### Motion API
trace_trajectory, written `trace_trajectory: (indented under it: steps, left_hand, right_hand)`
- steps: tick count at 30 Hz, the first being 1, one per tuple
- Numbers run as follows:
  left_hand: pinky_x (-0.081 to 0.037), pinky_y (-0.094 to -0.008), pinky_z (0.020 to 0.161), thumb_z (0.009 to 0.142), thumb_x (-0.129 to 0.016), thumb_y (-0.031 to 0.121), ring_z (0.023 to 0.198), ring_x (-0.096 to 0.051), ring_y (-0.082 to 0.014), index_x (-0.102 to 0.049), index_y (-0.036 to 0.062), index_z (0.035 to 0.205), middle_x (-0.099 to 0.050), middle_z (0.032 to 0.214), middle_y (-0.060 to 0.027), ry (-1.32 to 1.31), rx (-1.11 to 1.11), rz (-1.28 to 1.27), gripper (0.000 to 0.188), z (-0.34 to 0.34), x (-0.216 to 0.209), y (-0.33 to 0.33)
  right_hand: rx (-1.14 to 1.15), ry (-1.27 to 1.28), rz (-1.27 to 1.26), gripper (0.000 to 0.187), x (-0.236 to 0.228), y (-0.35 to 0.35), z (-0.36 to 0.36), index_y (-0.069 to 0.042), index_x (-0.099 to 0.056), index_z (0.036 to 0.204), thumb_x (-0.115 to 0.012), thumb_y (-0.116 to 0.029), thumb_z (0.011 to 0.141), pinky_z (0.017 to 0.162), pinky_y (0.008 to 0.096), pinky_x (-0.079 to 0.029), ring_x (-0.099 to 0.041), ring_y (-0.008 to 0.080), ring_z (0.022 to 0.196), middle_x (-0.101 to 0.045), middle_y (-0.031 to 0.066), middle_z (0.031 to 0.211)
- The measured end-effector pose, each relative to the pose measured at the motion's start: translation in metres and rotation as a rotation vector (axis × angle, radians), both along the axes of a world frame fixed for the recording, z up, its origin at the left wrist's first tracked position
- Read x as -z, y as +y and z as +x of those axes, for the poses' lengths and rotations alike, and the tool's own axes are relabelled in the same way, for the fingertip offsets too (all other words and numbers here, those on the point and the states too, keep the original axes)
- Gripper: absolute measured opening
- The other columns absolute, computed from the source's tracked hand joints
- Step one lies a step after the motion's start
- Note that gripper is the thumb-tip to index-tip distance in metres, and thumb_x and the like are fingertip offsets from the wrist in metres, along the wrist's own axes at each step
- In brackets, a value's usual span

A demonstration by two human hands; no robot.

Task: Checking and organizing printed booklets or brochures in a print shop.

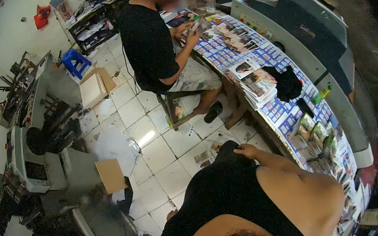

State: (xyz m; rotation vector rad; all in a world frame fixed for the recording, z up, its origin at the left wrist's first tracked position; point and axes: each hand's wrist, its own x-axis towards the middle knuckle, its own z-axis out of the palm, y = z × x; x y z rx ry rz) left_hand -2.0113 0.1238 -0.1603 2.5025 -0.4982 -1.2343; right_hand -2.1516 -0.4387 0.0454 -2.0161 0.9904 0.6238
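Observation:
My right hand (247,151) is low in front of my body, its fingers bent against the edge of a piece of black cloth (229,156), seemingly part of my clothing. Of my left hand (172,214) only a small bit shows beside my black sleeveless top (207,195); the top hides the rest, and what it touches is out of sight. To my right is the long table (278,132) with a blue-and-white patterned surface. On its near end sit several small packs (315,138) with green parts. A black cloth bundle (287,82) lies further along.
A seated person (148,43) in black handles small items at the table's far part. Paper stacks (255,85) and a green bottle (321,95) are on the table. A large machine (300,30) stands behind it. Leftward are a blue stool (75,63), cardboard box (95,89) and machinery (50,166).

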Motion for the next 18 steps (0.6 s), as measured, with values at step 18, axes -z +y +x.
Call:
trace_trajectory:
  steps: [18]
  left_hand:
    - [-0.052, -0.0388, 0.085, 0.091, -0.066, 0.040, 0.093, -0.067, -0.0291, -0.049, -0.0070, 0.140, -0.066, 0.122, -0.0242, 0.142, -0.709, -0.289, 0.070, 0.005, -0.023, -0.063]
  right_hand:
    - [0.099, -0.022, 0.091, 0.097, -0.006, 0.003, 0.003, 0.003, -0.054, 0.138, -0.063, -0.074, 0.080, 0.110, 0.0461, -0.038, -0.050, 0.0389, 0.131, -0.052, 0.0241, 0.142]
